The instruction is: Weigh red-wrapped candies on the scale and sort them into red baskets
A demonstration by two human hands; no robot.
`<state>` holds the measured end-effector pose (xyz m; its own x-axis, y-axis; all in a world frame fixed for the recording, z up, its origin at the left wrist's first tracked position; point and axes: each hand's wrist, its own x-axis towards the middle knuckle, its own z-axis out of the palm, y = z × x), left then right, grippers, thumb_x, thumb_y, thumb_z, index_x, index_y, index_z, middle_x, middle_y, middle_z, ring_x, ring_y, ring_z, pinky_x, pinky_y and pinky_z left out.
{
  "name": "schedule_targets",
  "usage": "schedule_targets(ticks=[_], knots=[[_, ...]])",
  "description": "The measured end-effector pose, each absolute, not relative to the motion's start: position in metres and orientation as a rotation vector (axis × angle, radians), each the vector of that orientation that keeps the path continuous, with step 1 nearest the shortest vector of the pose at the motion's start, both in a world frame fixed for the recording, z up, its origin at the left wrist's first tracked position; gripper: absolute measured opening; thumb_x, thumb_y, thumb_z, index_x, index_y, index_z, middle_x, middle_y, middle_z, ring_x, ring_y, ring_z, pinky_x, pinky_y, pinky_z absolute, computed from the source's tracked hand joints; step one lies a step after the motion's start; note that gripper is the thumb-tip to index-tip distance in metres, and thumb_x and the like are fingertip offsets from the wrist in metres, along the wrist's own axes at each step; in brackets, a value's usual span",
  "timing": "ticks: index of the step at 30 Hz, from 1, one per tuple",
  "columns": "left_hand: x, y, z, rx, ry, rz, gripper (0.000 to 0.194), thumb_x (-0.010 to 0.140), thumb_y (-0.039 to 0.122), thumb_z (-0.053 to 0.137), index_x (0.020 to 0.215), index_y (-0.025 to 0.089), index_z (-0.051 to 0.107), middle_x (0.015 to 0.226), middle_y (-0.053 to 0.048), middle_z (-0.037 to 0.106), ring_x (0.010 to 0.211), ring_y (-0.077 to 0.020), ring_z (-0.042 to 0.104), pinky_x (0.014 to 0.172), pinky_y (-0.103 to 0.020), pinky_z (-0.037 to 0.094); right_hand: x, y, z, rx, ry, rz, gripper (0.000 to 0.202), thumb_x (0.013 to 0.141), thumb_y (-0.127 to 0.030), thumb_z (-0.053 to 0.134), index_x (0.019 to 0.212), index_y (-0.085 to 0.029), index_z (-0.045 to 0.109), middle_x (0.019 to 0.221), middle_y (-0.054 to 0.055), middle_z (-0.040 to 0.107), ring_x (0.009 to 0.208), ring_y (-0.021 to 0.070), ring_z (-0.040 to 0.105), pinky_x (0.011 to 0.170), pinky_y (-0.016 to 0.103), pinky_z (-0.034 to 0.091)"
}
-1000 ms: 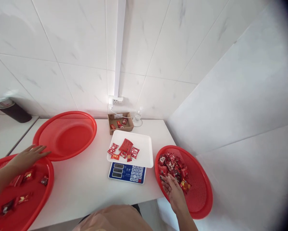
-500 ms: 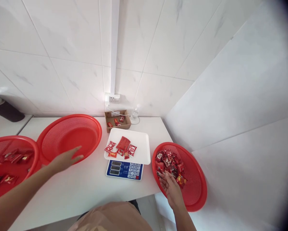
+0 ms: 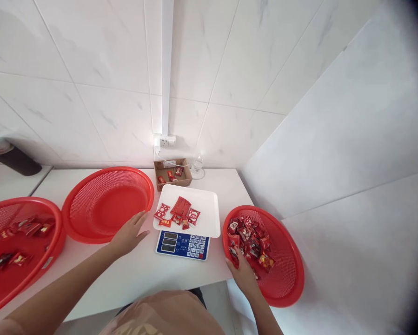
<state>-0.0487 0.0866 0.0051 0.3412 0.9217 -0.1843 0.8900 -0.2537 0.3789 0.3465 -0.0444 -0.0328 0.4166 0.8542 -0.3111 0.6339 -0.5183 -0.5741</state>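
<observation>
My left hand (image 3: 130, 235), fingers stretched out and holding nothing, hovers between the middle red basket (image 3: 146, 179) and the scale. My right hand (image 3: 244, 275) reaches over the near rim of the right red basket (image 3: 288, 260), its thumb and fingers apart. Just beyond its fingertips lies a pile of red-wrapped snack packets (image 3: 247, 235). Between my hands stands a blue digital scale (image 3: 182, 245) with a white tray (image 3: 209, 209). On that tray rest several small red packets (image 3: 194, 216) and a larger red pouch (image 3: 181, 206).
Another red basket (image 3: 53, 242) at far left contains several packets. Behind the scale sits a small cardboard box (image 3: 174, 174) with a few packets, beside a clear glass object (image 3: 197, 165). A dark bottle (image 3: 16, 158) lies tilted at the back left. A socket (image 3: 165, 142) is on the tiled wall.
My left hand has moved right, from over the middle basket towards the scale. My right hand's fingers have spread from a pinch on a small packet. The view has shifted slightly.
</observation>
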Motion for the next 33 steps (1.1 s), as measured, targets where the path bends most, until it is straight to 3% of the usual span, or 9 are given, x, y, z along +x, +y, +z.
schedule_targets(ticks=[3, 7, 14, 19, 24, 29, 33], knots=[[-0.013, 0.101, 0.003, 2.308, 1.479, 0.124, 0.060, 0.086, 0.038, 0.044, 0.141, 0.017, 0.030, 0.148, -0.014, 0.031, 0.138, -0.0276, 0.024, 0.108, -0.044, 0.029, 0.338, -0.045, -0.044, -2.522, -1.561, 0.848, 0.064, 0.082, -0.031, 0.044, 0.140, -0.011, 0.029, 0.142, 0.014, 0.039, 0.131, 0.0263, 0.036, 0.104, 0.041, 0.029], [0.020, 0.125, 0.000, 2.426, 1.474, -0.116, 0.061, 0.080, 0.028, 0.056, 0.137, 0.019, 0.036, 0.147, -0.014, 0.032, 0.137, -0.0305, 0.023, 0.109, -0.047, 0.024, 0.335, -0.044, -0.047, -2.609, -1.628, 0.843, 0.056, 0.088, -0.024, 0.031, 0.142, -0.013, 0.025, 0.140, 0.014, 0.043, 0.127, 0.0237, 0.042, 0.102, 0.036, 0.031], [0.032, 0.148, -0.004, 2.498, 1.369, -0.203, 0.031, 0.080, 0.022, 0.053, 0.111, 0.020, 0.057, 0.116, -0.011, 0.059, 0.110, -0.0253, 0.052, 0.092, -0.037, 0.040, 0.333, -0.043, -0.040, -2.637, -1.581, 0.869, 0.052, 0.090, -0.023, 0.029, 0.141, -0.013, 0.030, 0.128, 0.016, 0.054, 0.114, 0.0249, 0.055, 0.092, 0.035, 0.039], [0.032, 0.146, -0.006, 2.478, 1.374, -0.199, 0.033, 0.082, 0.010, 0.042, 0.112, 0.017, 0.054, 0.108, -0.011, 0.061, 0.099, -0.0221, 0.055, 0.085, -0.034, 0.042, 0.332, -0.043, -0.039, -2.668, -1.581, 0.883, 0.051, 0.090, -0.025, 0.028, 0.140, -0.014, 0.031, 0.124, 0.016, 0.057, 0.112, 0.0238, 0.056, 0.089, 0.033, 0.041], [0.030, 0.137, -0.009, 2.474, 1.349, -0.160, 0.033, 0.084, 0.016, 0.044, 0.116, 0.020, 0.049, 0.114, -0.010, 0.058, 0.104, -0.0221, 0.054, 0.087, -0.033, 0.042, 0.331, -0.043, -0.040, -2.682, -1.565, 0.876, 0.051, 0.091, -0.027, 0.027, 0.141, -0.017, 0.031, 0.125, 0.014, 0.057, 0.111, 0.0241, 0.056, 0.087, 0.033, 0.041], [0.032, 0.138, -0.013, 2.448, 1.397, -0.155, 0.038, 0.083, 0.010, 0.039, 0.117, 0.022, 0.047, 0.106, -0.009, 0.059, 0.093, -0.0207, 0.059, 0.077, -0.031, 0.045, 0.329, -0.042, -0.037, -2.716, -1.543, 0.870, 0.052, 0.090, -0.026, 0.028, 0.141, -0.017, 0.030, 0.126, 0.014, 0.057, 0.109, 0.0241, 0.058, 0.088, 0.034, 0.041], [0.033, 0.142, -0.016, 2.457, 1.403, -0.133, 0.043, 0.081, 0.011, 0.043, 0.122, 0.022, 0.044, 0.103, -0.009, 0.057, 0.091, -0.0205, 0.059, 0.078, -0.031, 0.045, 0.328, -0.042, -0.035, -2.724, -1.537, 0.873, 0.051, 0.091, -0.029, 0.026, 0.140, -0.017, 0.032, 0.122, 0.014, 0.059, 0.107, 0.0249, 0.059, 0.085, 0.035, 0.042]])
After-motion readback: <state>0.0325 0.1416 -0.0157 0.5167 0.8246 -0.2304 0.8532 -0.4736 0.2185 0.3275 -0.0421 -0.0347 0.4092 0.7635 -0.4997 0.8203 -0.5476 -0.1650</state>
